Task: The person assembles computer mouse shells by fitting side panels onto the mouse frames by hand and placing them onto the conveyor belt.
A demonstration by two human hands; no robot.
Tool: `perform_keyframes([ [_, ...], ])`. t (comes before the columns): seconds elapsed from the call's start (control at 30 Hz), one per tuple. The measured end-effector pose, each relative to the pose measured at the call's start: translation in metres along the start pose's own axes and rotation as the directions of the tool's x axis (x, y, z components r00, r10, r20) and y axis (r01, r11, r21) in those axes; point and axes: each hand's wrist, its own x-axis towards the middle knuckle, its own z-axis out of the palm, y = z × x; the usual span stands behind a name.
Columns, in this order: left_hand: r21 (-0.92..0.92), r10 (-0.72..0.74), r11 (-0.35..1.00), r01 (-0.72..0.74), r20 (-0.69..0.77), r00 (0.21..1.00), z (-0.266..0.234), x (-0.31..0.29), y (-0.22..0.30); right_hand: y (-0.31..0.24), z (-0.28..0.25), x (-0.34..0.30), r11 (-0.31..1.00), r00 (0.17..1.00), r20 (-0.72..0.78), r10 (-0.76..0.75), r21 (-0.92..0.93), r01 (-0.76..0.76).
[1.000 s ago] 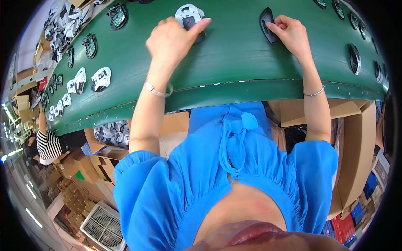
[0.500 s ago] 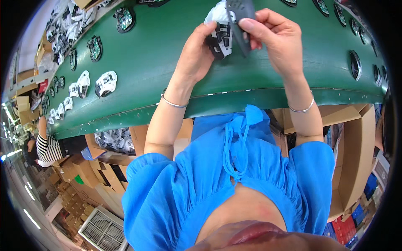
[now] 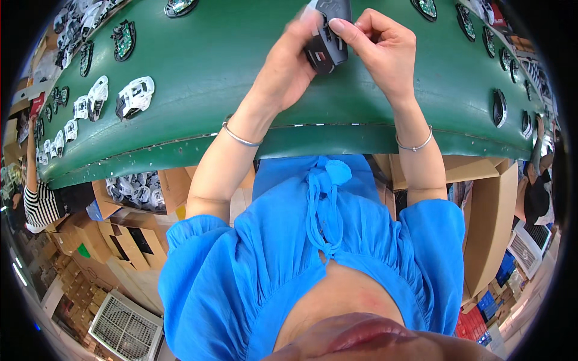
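Over the far part of the green work surface, my left hand [image 3: 288, 65] is closed around a dark computer mouse [image 3: 329, 51] from its left side. My left fingertips are smeared by motion. A dark grey cover [image 3: 335, 8] lies against the mouse's upper part. My right hand [image 3: 388, 55] pinches at the mouse's right edge, thumb pressed on it and the other fingers curled. White-and-black mouse shells [image 3: 136, 96] lie on the surface to the left. Beyond them sit dark mouse bases with green circuit boards [image 3: 124, 41].
The green work surface [image 3: 229, 75] curves across the view. More bases with boards [image 3: 465, 23] and a dark shell [image 3: 500, 108] lie at the right. Below the edge stand a carton of shells [image 3: 171, 189] and an open carton [image 3: 490, 234]. A person in stripes [image 3: 41, 207] is far left.
The dark cover, held apart and tilted in my right hand before, now lies against the mouse body. The body has turned. The whole view has shifted, so the surroundings appear farther left.
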Motion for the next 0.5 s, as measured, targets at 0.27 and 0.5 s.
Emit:
perform_keyframes([
  [0.27,0.317,-0.007,0.948,0.013,-0.022,1.0,0.008,-0.009,-0.002,-0.001,-0.005,-0.01,0.994,0.995,0.006,-0.1,-0.052,0.1],
  [0.5,0.49,0.062,0.871,-0.042,-0.024,0.998,0.005,-0.006,0.005,-0.001,-0.001,-0.018,0.997,0.998,-0.064,0.004,-0.081,-0.009],
])
